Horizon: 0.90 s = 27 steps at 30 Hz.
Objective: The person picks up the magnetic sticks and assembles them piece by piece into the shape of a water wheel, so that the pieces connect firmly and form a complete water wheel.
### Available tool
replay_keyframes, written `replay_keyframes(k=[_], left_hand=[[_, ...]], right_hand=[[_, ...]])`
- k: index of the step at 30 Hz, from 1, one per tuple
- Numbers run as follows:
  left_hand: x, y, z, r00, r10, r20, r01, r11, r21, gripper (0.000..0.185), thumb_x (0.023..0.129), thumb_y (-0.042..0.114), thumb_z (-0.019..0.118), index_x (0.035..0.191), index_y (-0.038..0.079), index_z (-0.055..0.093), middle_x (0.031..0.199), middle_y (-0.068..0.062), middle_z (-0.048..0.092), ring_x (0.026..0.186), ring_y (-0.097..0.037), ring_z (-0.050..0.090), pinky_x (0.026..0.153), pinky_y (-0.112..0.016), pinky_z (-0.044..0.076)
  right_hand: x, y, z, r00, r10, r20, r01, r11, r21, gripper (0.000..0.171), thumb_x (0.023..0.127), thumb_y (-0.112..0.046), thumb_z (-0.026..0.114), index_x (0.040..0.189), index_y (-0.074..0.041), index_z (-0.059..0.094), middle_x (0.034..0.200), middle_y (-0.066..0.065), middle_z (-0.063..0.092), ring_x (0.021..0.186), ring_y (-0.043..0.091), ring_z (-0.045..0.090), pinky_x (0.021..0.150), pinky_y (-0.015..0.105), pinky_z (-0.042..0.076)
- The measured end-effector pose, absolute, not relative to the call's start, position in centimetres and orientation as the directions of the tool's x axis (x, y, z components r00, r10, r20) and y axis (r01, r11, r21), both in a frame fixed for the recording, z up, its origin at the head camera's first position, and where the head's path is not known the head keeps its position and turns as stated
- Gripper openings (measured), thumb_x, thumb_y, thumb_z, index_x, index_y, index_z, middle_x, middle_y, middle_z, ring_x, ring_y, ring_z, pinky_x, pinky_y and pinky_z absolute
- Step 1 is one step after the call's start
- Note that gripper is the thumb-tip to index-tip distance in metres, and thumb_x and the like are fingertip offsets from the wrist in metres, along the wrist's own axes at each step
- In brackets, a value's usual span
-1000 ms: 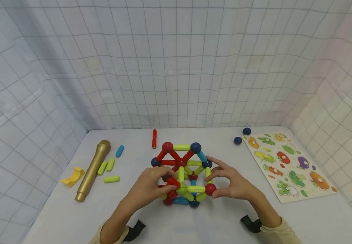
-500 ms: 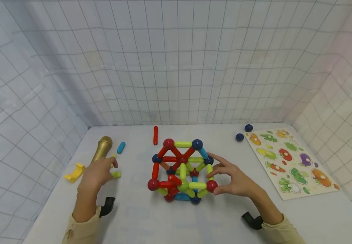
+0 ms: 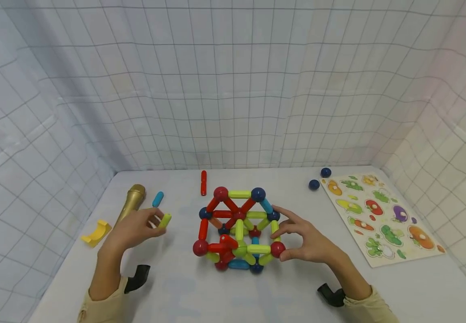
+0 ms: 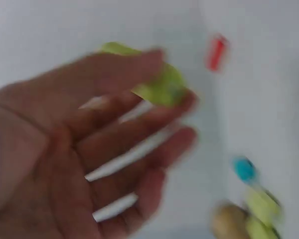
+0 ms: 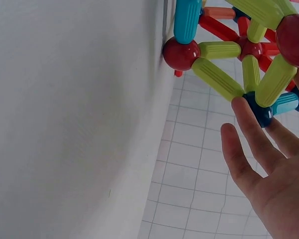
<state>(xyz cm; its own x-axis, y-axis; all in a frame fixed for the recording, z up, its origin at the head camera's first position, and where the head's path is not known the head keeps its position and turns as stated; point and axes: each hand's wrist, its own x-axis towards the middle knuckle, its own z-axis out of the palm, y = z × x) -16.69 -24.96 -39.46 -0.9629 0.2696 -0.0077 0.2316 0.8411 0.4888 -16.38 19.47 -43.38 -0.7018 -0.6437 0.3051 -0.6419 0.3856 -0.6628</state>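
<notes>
left hand (image 3: 134,229) pinching green stick (image 3: 164,220), left of centre | right hand (image 3: 309,244) fingers spread, touching rod-and-ball frame (image 3: 239,229) at centre

My head view is bright and evenly lit from above — soft, faint shadows under the rod-and-ball structure (image 3: 239,229) and the forearms, no glare on the white table (image 3: 257,291). The grid backdrop bows toward the edges, a wide-lens distortion. My left wrist view is badly motion-blurred — the left hand (image 4: 79,149) and green rod (image 4: 159,84) smear. My right wrist view is sharp, though the near fingers (image 5: 249,149) look slightly soft.
</notes>
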Motion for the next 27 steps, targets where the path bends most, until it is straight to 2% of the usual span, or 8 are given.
replay_keyframes(k=[4,8,10,14,20,24,27], left_hand=[[-13.8,-18.8,-36.6,-0.914,0.283,0.292,0.404,0.721,0.564,0.026,0.082,0.022,0.078,0.104,0.013,0.069,0.096,0.002,0.072,0.09,-0.015,0.065,0.079,-0.036,0.054],[-11.5,-12.6,-36.0,-0.833,0.313,0.456,0.532,0.676,0.509,0.03,0.075,0.023,0.085,0.101,0.015,0.073,0.094,0.006,0.073,0.093,-0.013,0.062,0.085,-0.039,0.048],[-11.1,-10.3,-36.2,-0.826,0.336,0.453,0.538,0.711,0.453,0.031,0.073,0.027,0.086,0.1,0.017,0.075,0.092,0.007,0.074,0.094,-0.013,0.06,0.089,-0.042,0.045],[-11.2,-8.0,-37.0,-0.852,0.358,0.382,0.492,0.797,0.35,0.029,0.072,0.031,0.086,0.098,0.021,0.077,0.086,0.009,0.074,0.096,-0.015,0.06,0.094,-0.049,0.039],[-12.0,-7.6,-38.0,-0.865,0.392,0.315,0.484,0.816,0.316,0.026,0.071,0.031,0.087,0.094,0.023,0.077,0.082,0.011,0.075,0.092,-0.015,0.063,0.094,-0.052,0.037],[-12.5,-7.5,-38.2,-0.858,0.426,0.287,0.507,0.79,0.343,0.029,0.073,0.03,0.086,0.098,0.019,0.077,0.081,0.008,0.075,0.083,-0.012,0.067,0.088,-0.043,0.046],[-12.6,-7.5,-38.2,-0.87,0.433,0.237,0.493,0.77,0.405,0.031,0.074,0.028,0.085,0.1,0.015,0.076,0.081,0.004,0.075,0.076,-0.011,0.068,0.074,-0.027,0.051]], right_hand=[[-16.4,19.5,-43.3,-0.7,-0.647,0.302,-0.642,0.387,-0.662,0.037,0.074,-0.025,0.084,0.109,-0.026,0.071,0.158,0.01,0.03,0.107,0.007,0.061,0.097,0.038,0.05],[-16.5,19.5,-43.4,-0.702,-0.646,0.3,-0.64,0.388,-0.663,0.037,0.074,-0.026,0.084,0.109,-0.025,0.071,0.158,0.009,0.03,0.107,0.007,0.061,0.097,0.037,0.05],[-16.5,19.5,-43.5,-0.699,-0.646,0.307,-0.644,0.381,-0.664,0.037,0.074,-0.025,0.085,0.109,-0.024,0.071,0.158,0.009,0.03,0.107,0.007,0.061,0.097,0.037,0.05],[-16.5,19.4,-43.6,-0.688,-0.654,0.314,-0.649,0.36,-0.67,0.037,0.074,-0.023,0.084,0.11,-0.023,0.071,0.158,0.009,0.03,0.107,0.008,0.061,0.098,0.036,0.049],[-16.5,19.4,-43.4,-0.69,-0.655,0.309,-0.646,0.363,-0.672,0.037,0.075,-0.024,0.084,0.109,-0.022,0.071,0.158,0.01,0.03,0.107,0.007,0.061,0.098,0.036,0.05],[-16.6,19.5,-43.2,-0.693,-0.655,0.301,-0.644,0.377,-0.665,0.038,0.074,-0.023,0.085,0.109,-0.019,0.072,0.158,0.009,0.03,0.108,0.009,0.061,0.099,0.039,0.049],[-16.7,19.6,-42.9,-0.7,-0.66,0.272,-0.635,0.402,-0.659,0.04,0.075,-0.026,0.084,0.112,-0.021,0.07,0.158,0.008,0.031,0.12,0.018,0.057,0.098,0.042,0.05]])
